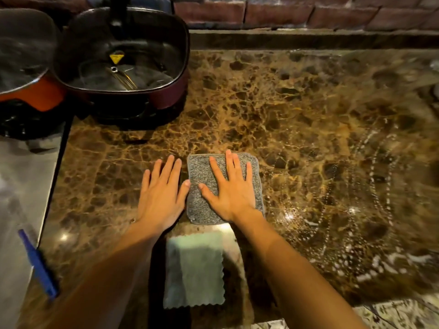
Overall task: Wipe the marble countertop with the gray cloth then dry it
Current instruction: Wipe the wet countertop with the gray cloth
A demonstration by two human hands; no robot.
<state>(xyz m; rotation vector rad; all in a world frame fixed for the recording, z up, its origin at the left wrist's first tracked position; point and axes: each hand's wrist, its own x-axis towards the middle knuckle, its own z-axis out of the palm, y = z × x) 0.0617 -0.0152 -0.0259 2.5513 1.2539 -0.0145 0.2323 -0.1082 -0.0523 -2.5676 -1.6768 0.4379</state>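
The gray cloth [202,172] lies flat on the brown marble countertop [273,110], near its front middle. My right hand [231,188] presses flat on the cloth with fingers spread. My left hand [161,193] rests palm down on the bare marble just left of the cloth, its thumb touching the cloth's edge. A pale green cloth [194,271] with scalloped edges hangs over the counter's front edge, between my forearms. Streaks of water beads and foam [356,222] cover the marble to the right.
A dark rectangular electric pan [123,67] stands at the back left, with a glass lid and an orange pot [35,93] beside it. A blue tool [38,264] lies at the counter's left edge. A brick wall [308,13] runs along the back.
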